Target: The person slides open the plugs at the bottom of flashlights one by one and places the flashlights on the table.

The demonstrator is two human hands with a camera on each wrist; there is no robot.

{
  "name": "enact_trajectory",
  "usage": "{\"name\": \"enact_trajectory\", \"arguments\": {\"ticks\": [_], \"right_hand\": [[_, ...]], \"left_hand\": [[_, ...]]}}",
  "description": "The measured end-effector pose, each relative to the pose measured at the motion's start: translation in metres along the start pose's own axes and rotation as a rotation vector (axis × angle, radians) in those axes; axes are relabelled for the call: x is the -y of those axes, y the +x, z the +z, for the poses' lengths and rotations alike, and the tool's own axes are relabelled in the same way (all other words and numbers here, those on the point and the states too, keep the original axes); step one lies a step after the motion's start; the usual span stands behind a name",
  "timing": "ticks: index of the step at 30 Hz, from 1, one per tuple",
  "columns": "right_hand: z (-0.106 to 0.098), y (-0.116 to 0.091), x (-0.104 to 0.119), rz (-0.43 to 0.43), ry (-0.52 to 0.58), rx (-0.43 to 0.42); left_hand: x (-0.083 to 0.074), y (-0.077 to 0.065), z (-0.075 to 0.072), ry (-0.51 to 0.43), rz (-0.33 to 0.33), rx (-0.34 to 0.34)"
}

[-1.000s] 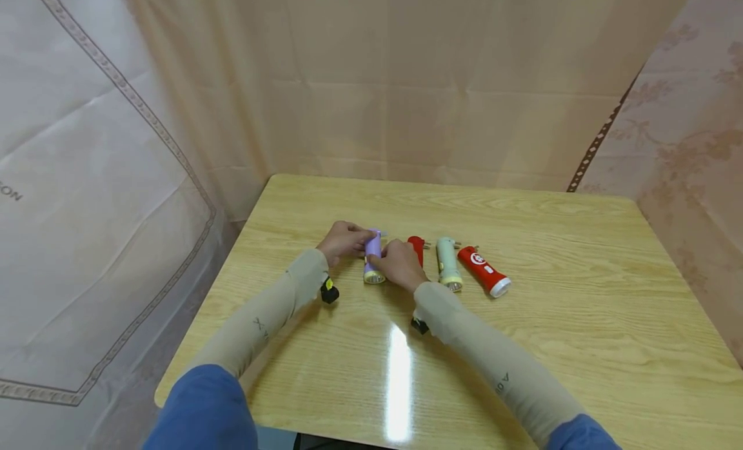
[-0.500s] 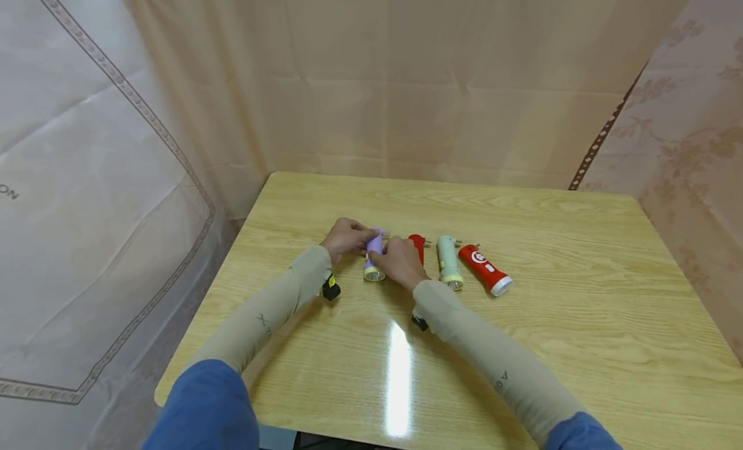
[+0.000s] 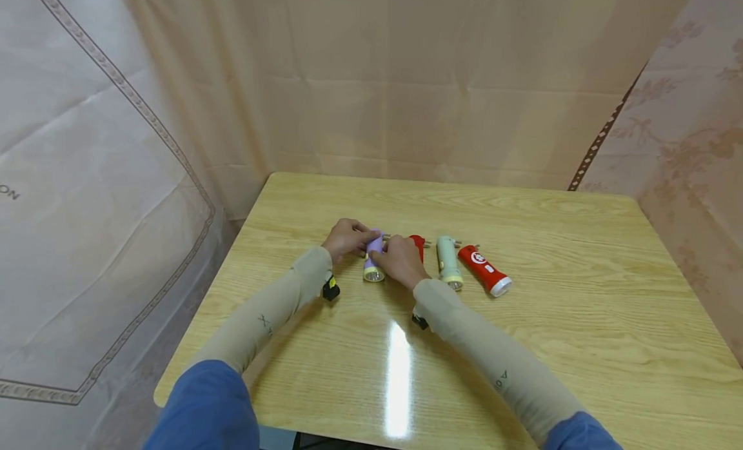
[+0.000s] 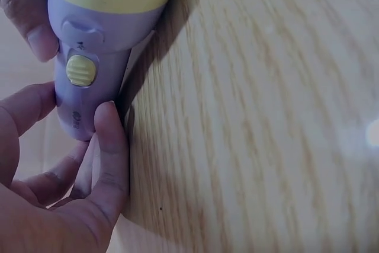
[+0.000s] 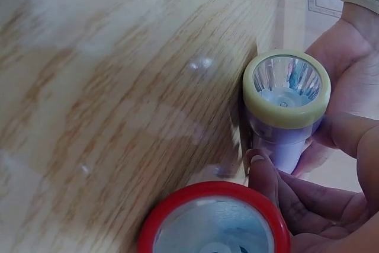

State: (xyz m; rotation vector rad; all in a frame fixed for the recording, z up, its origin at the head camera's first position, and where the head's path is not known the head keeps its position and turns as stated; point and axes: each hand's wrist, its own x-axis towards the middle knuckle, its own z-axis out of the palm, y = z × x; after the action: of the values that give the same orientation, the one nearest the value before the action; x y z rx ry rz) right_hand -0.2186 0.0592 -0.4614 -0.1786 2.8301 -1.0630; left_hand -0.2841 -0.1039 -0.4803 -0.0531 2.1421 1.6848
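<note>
A purple flashlight with a pale yellow head lies on the table, its lens toward me. My left hand pinches its tail end between thumb and fingers. Nearer the head, my right hand grips the body from the right side. Metal plug prongs stick out at the tail. A yellow slide switch faces the left wrist camera. Close beside my right hand is a red flashlight, partly hidden by that hand; its red-rimmed head shows in the right wrist view.
Farther right lie a mint green flashlight and a red one with a white emblem, set at a slant. All rest on a wood-grain table. Behind it hangs a beige curtain.
The prongs at the purple flashlight's tail show more plainly than a second ago. Both hands keep their hold and have barely moved; the other flashlights lie as before.
</note>
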Motion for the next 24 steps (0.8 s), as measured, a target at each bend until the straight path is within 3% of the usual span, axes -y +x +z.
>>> {"name": "enact_trajectory", "arguments": {"ticks": [10, 17, 24], "right_hand": [[-0.002, 0.0, -0.002, 0.031, 0.029, 0.013], [-0.002, 0.001, -0.003, 0.03, 0.028, -0.026], [-0.012, -0.003, -0.012, -0.063, 0.136, -0.116]], "left_hand": [[-0.002, 0.001, 0.0, 0.052, -0.008, 0.049], [-0.001, 0.0, -0.003, 0.125, 0.008, 0.082], [-0.006, -0.012, -0.008, 0.316, 0.096, 0.043]]}}
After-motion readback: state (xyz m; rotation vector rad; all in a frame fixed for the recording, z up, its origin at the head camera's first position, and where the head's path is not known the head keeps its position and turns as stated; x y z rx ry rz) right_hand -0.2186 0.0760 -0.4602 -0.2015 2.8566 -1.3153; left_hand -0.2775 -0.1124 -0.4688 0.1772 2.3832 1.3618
